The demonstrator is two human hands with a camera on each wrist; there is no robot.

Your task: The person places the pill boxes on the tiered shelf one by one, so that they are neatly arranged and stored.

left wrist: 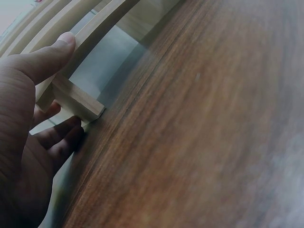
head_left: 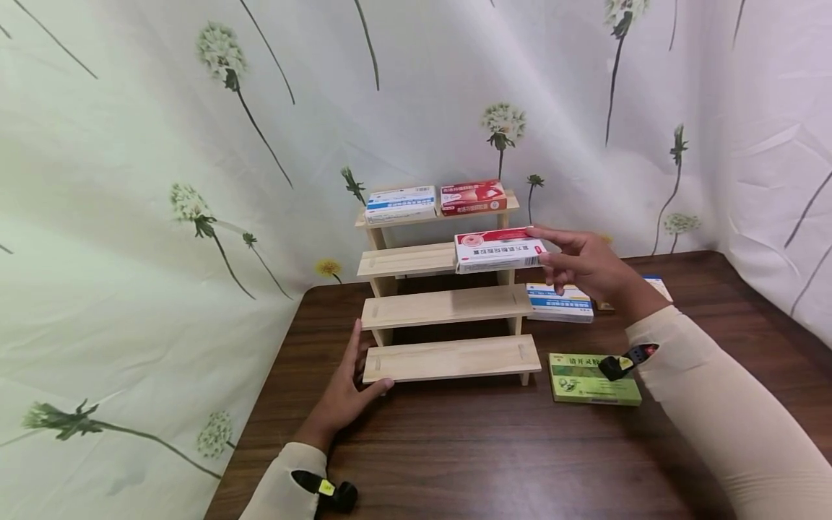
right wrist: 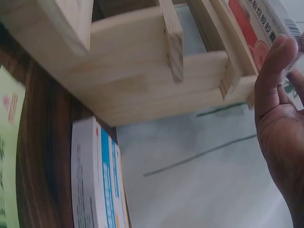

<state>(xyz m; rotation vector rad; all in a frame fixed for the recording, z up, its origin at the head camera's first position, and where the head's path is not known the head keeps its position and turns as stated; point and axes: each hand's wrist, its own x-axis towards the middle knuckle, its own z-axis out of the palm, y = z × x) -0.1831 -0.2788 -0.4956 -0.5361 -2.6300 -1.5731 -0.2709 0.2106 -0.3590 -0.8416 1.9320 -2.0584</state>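
A wooden four-step display rack (head_left: 448, 309) stands on the table. My right hand (head_left: 585, 263) pinches the right end of a white and red medicine box (head_left: 500, 250) between thumb and fingers, in front of the second step from the top. Whether that box touches the step I cannot tell. In the right wrist view, the same box (right wrist: 259, 23) shows at the upper right beside the thumb. My left hand (head_left: 344, 393) grips the bottom step's left end, its thumb on the front edge; the left wrist view shows the fingers (left wrist: 61, 137) around the side.
On the top step lie a white and blue box (head_left: 401, 204) and a red box (head_left: 473, 198). Right of the rack are another white and blue box (head_left: 560, 303) and a green box (head_left: 594, 379). More boxes are partly hidden behind my right wrist. A flowered curtain (head_left: 422, 108) hangs behind.
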